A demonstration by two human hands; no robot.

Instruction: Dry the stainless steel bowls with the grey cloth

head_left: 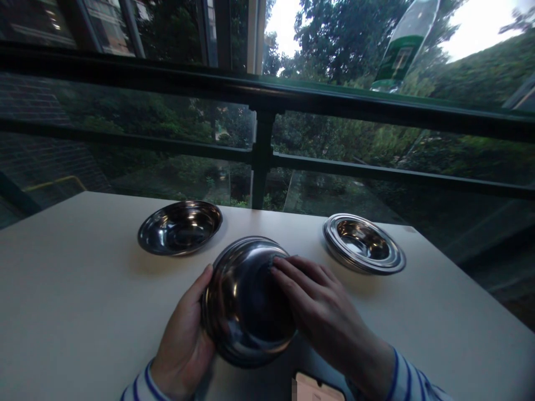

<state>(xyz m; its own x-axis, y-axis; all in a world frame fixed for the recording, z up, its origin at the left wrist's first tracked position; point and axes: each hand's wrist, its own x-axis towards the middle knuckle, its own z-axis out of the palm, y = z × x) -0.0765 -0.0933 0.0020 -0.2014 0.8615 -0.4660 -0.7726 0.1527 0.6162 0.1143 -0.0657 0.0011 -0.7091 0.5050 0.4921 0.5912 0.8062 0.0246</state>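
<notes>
A shiny metal bowl point(246, 301) is tilted in front of me with its rounded outside facing me. Ridged edges along its left side look like more than one rim, but I cannot tell if bowls are nested. My left hand point(188, 328) is closed round its left side, thumb near the upper edge. On the bowl's upper right lie the bent, close-together fingers of my right hand point(321, 306); its thumb is hidden. A small dark patch shows at those fingertips, too unclear to name. Neither hand touches the wide metal bowl point(179, 228) behind left or the stacked metal bowls point(363, 245) behind right.
All this is on or above a white table point(96, 306). A phone point(320, 388) lies at the near edge, below my right wrist. Beyond the far edge runs a dark green railing point(261, 150) with glass, and a plastic bottle point(405, 50) stands on its top.
</notes>
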